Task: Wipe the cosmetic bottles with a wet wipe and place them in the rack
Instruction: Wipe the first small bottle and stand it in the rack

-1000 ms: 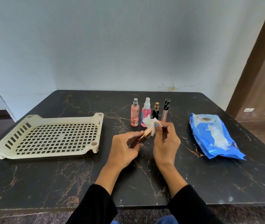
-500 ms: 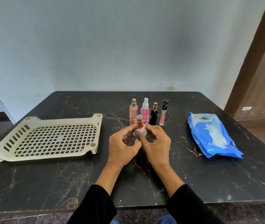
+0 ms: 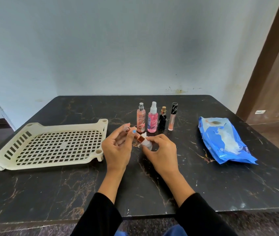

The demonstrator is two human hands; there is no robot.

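Note:
My left hand [image 3: 118, 149] grips one end of a small rose-gold cosmetic tube [image 3: 139, 138], held tilted above the table. My right hand [image 3: 162, 152] pinches a crumpled white wet wipe [image 3: 147, 144] around the tube's other end. Behind my hands stand several bottles in a row: a peach spray bottle [image 3: 140, 118], a pink spray bottle [image 3: 152, 118], a small black bottle [image 3: 162, 119] and a slim lip gloss tube [image 3: 172, 117]. The cream plastic rack [image 3: 50, 147] lies to the left with nothing in it.
A blue wet wipe pack [image 3: 224, 142] lies at the right on the dark marble table [image 3: 67, 193]. A wall runs behind the table's far edge and a brown door frame [image 3: 263, 65] stands at the right.
The tube went from slanted to upright between both hands, and now lies tilted again, cap end in my left hand. The wipe has shifted to the tube's right end.

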